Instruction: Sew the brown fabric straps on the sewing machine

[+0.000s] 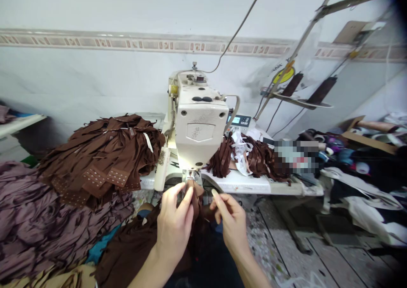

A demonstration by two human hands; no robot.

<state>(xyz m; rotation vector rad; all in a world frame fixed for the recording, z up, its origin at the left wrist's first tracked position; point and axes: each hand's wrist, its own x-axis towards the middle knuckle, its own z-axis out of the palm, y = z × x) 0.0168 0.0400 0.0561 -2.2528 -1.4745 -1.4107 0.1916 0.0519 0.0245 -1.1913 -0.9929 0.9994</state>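
Note:
The sewing machine (199,127) faces me, its presser foot (190,175) low over the work. Below the foot hangs a strip of brown fabric (196,199), with a lighter tan piece beside it. My left hand (174,220) is closed on this brown fabric just in front of the needle area, thumb and forefinger pinching its edge. To the right, my right hand (231,220) is apart from the machine, fingers curled and tips together; whatever they hold is too small or hidden to make out. More dark brown fabric (133,245) lies over my lap.
A heap of brown garment pieces with metal hooks (108,152) covers the left side. Mauve fabric (47,224) is piled nearer. On the white table (251,187) at right lie brown bundles (263,156) and white strips (241,152). Thread cones (322,91) stand on a rack.

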